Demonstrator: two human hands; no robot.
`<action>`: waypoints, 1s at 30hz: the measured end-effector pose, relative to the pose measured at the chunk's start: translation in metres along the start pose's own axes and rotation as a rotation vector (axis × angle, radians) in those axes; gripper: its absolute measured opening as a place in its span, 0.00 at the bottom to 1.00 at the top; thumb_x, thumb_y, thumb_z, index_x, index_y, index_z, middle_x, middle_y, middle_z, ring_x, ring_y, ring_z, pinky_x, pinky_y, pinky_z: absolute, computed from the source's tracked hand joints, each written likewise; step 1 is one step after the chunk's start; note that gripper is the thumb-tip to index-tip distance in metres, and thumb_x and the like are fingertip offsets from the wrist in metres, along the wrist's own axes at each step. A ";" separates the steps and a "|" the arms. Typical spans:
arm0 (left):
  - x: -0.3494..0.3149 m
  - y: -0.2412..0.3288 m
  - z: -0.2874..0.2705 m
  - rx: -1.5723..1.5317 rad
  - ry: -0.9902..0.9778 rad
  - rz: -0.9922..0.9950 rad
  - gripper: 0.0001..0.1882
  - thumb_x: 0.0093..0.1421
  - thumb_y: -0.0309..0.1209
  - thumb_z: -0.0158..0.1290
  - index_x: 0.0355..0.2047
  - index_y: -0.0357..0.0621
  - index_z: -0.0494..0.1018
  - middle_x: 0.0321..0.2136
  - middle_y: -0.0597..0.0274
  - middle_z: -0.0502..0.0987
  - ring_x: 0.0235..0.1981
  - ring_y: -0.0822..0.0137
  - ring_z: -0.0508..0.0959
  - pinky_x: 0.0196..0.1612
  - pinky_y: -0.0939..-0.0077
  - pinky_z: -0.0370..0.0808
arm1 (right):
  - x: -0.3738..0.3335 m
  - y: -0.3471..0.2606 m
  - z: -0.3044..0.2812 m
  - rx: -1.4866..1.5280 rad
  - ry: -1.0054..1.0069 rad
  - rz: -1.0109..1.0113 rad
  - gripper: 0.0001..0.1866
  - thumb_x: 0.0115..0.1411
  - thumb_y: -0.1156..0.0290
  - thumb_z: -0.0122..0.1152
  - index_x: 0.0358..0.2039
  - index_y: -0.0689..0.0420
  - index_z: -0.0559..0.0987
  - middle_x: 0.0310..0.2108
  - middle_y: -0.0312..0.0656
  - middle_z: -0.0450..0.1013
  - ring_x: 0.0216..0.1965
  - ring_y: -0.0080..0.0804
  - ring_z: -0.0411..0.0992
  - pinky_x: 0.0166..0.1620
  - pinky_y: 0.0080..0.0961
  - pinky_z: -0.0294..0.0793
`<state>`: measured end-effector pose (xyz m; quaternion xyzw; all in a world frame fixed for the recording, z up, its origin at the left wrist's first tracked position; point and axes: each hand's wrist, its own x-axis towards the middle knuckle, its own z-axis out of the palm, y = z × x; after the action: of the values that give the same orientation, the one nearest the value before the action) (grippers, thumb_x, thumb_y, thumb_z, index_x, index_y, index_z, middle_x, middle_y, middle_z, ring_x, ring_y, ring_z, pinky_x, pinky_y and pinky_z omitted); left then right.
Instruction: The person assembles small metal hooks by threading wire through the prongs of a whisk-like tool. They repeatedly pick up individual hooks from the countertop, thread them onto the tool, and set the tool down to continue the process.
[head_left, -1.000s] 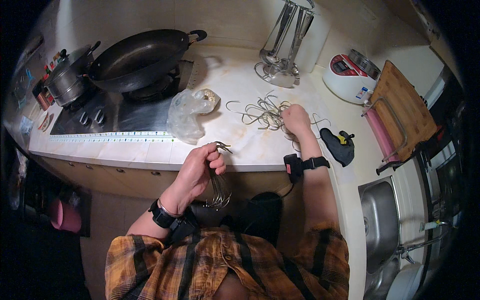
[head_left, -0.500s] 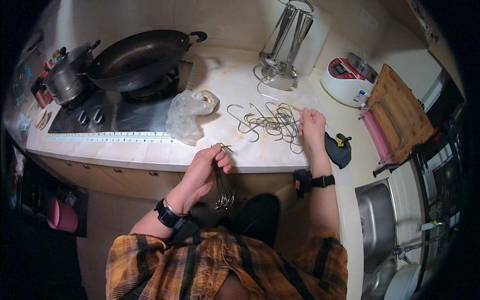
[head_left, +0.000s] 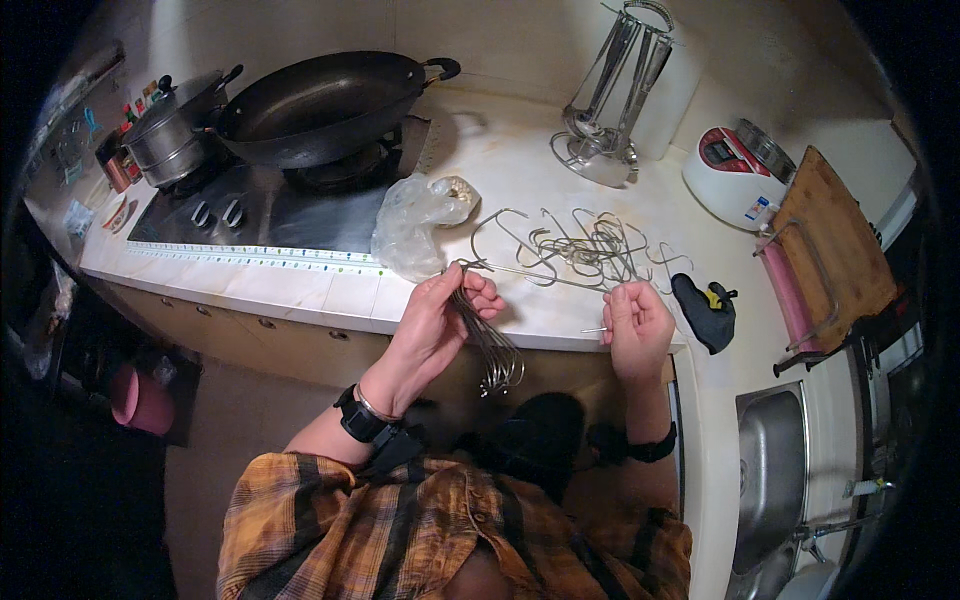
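My left hand (head_left: 440, 318) is closed round a bundle of metal S-hooks (head_left: 492, 345), whose curved ends hang below my fingers past the counter's front edge. My right hand (head_left: 640, 325) pinches a single long metal hook (head_left: 555, 279). Its straight shaft reaches left toward the bundle, and a short tip sticks out beside my fingers. Just beyond both hands, a tangled pile of metal S-hooks (head_left: 585, 245) lies on the white counter (head_left: 350, 300). A knotted clear plastic bag (head_left: 405, 235) with pale contents rests to the left of the pile.
A black wok (head_left: 320, 110) and a steel pot (head_left: 165, 150) stand on the stove at left. A utensil rack (head_left: 605, 150) and a white rice cooker (head_left: 725, 180) stand behind. At right are a dark cloth item (head_left: 705, 315), a wooden cutting board (head_left: 835, 255) and a sink (head_left: 775, 460).
My right hand has drawn back from the pile toward the counter's front edge with a long hook in it. The left hand keeps its bundle, and the view has shifted.
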<state>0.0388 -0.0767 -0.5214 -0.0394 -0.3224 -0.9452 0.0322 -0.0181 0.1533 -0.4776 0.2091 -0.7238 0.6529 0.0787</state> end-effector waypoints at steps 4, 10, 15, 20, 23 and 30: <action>0.001 0.002 0.001 0.011 0.023 0.062 0.21 0.69 0.42 0.40 0.35 0.35 0.71 0.32 0.54 0.76 0.35 0.62 0.79 0.41 0.73 0.76 | -0.007 0.003 0.005 0.023 -0.037 -0.012 0.09 0.66 0.73 0.49 0.29 0.64 0.71 0.16 0.31 0.63 0.15 0.15 0.60 0.18 0.14 0.60; 0.001 0.004 0.004 0.080 0.064 0.112 0.20 0.69 0.41 0.40 0.35 0.34 0.72 0.33 0.54 0.77 0.35 0.64 0.79 0.41 0.74 0.76 | -0.009 0.015 0.010 0.179 -0.033 0.166 0.11 0.66 0.70 0.49 0.29 0.64 0.71 0.16 0.33 0.64 0.15 0.16 0.61 0.17 0.15 0.63; -0.001 0.003 0.010 0.132 0.167 0.102 0.20 0.69 0.40 0.40 0.36 0.34 0.73 0.34 0.54 0.77 0.35 0.67 0.78 0.41 0.76 0.76 | -0.011 0.023 0.013 0.249 -0.123 0.382 0.13 0.66 0.67 0.50 0.29 0.65 0.72 0.16 0.33 0.64 0.14 0.18 0.61 0.16 0.17 0.64; -0.001 -0.004 0.011 0.096 0.129 0.116 0.20 0.69 0.42 0.40 0.38 0.35 0.72 0.37 0.52 0.77 0.40 0.64 0.77 0.44 0.74 0.75 | -0.021 0.043 0.020 0.465 -0.193 0.564 0.13 0.65 0.67 0.52 0.30 0.65 0.73 0.18 0.34 0.65 0.14 0.20 0.61 0.17 0.18 0.65; -0.003 -0.006 0.012 0.048 0.073 0.097 0.18 0.68 0.44 0.41 0.35 0.42 0.71 0.33 0.60 0.75 0.45 0.58 0.73 0.49 0.67 0.70 | -0.026 0.053 0.031 0.546 -0.183 0.673 0.12 0.64 0.65 0.53 0.30 0.61 0.73 0.17 0.32 0.64 0.14 0.19 0.60 0.17 0.17 0.63; -0.005 0.003 0.017 0.062 -0.025 0.096 0.17 0.68 0.44 0.42 0.26 0.47 0.63 0.20 0.68 0.62 0.28 0.66 0.66 0.41 0.69 0.64 | -0.025 0.061 0.025 -0.317 -0.152 0.218 0.18 0.62 0.59 0.56 0.23 0.60 0.77 0.13 0.40 0.70 0.12 0.31 0.66 0.18 0.28 0.66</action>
<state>0.0451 -0.0686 -0.5071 -0.0654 -0.3497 -0.9316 0.0747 -0.0167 0.1373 -0.5464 0.1631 -0.8397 0.5177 -0.0154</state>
